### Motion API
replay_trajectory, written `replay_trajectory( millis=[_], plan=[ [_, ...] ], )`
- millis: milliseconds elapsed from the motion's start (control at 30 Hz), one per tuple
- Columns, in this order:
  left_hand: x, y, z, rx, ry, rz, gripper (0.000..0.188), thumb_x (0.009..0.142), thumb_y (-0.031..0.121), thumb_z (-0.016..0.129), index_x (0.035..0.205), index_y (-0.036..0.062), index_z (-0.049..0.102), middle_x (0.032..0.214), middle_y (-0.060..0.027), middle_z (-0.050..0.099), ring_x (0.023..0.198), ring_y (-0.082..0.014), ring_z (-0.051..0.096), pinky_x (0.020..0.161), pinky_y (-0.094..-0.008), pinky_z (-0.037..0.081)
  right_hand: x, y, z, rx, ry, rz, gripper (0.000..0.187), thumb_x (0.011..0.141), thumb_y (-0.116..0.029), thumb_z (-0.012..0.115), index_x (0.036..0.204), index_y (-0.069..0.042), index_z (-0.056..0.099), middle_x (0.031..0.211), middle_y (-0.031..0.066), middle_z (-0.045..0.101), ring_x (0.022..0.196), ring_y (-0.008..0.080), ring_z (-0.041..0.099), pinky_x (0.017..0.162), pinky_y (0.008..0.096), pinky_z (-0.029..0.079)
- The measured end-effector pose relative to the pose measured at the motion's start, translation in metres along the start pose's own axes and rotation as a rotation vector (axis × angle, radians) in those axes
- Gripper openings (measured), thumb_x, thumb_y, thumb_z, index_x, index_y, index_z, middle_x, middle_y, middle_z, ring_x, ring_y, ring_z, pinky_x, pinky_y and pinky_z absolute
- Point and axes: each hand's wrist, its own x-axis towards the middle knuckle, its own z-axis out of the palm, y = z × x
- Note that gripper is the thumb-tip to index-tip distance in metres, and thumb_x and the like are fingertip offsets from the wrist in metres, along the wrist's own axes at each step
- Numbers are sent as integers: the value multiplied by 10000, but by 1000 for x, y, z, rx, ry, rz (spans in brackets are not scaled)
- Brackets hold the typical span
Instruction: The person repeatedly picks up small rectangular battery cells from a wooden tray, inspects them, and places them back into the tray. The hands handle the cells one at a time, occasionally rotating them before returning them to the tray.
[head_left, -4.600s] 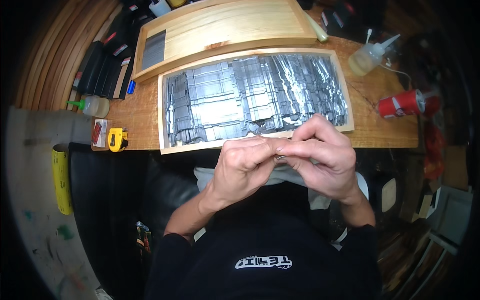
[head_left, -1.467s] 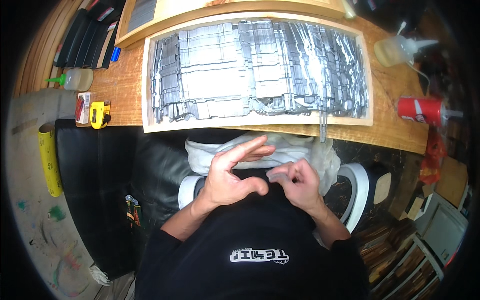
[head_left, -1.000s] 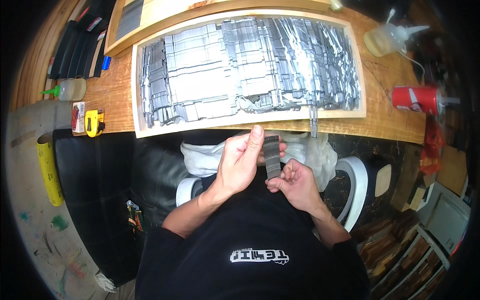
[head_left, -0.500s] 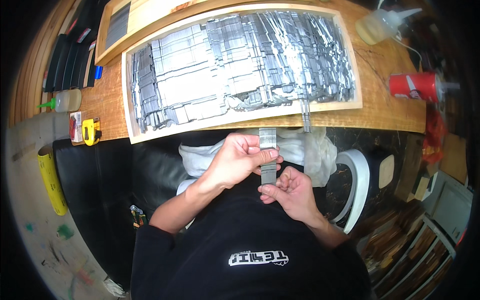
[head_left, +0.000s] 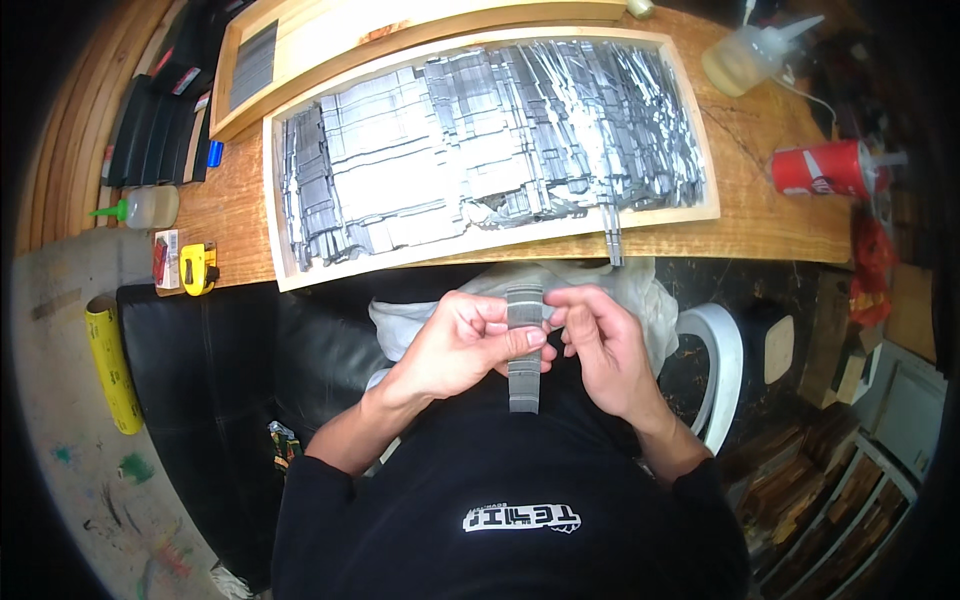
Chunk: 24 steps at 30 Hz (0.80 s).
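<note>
My left hand (head_left: 465, 345) is closed around a narrow stack of thin grey strips (head_left: 524, 390), thumb in front and fingers behind. The stack stands nearly upright in the picture, both ends clear of the grip. Beside its upper right edge is my right hand (head_left: 610, 350), fingers bent but apart, with fingertips at or very near the strips. Beyond both hands, a shallow wooden tray (head_left: 440, 262) on the bench holds many grey and silvery strips in rows. A few strips (head_left: 613, 245) jut over its front edge.
Behind the tray stands another wooden tray (head_left: 225, 105). On the wooden bench (head_left: 235, 235) are a yellow tape measure (head_left: 198, 268), a green-tipped bottle (head_left: 152, 207), a larger squeeze bottle (head_left: 740, 62) and a red can (head_left: 820, 168). White cloth (head_left: 640, 310) hangs below the bench, near a white curved chair arm (head_left: 725, 370).
My right hand has moved up from the stack's lower end to its upper right edge. My left hand and the stack have come slightly nearer my body.
</note>
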Motion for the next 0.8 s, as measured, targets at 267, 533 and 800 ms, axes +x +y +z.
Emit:
replay_trajectory(
  millis=[267, 533, 800],
  plan=[
    [-21, -18, -17, -5, -11, 216, 174, 1019, 37, 687, 1167, -39, 738, 979, -108, 779, 934, -134, 742, 804, -254, 594, 40, -14, 36, 158, -256, 52, 156, 997, -101, 729, 991, 54, 740, 832, 48, 662, 496, 51, 579, 426, 211, 444],
    [-36, -7, -29, 16, -20, 208, 174, 1017, 76, 707, 1152, -25, 751, 998, -81, 785, 950, -125, 742, 806, -235, 585, 41, -36, 47, 102, -340, 110, 165, 937, -62, 790, 1068, 36, 766, 856, 39, 658, 593, 64, 608, 517, 218, 477],
    [-50, 71, -30, 611, 156, 692, 345, 972, 51, 736, 1290, -57, 660, 896, -130, 791, 864, -125, 753, 800, -278, 599, 62, -128, 47, -407, -339, -599, 176, 858, 11, 813, 1031, -20, 810, 843, 46, 677, 773, 123, 630, 672, 268, 524]
  ],
)
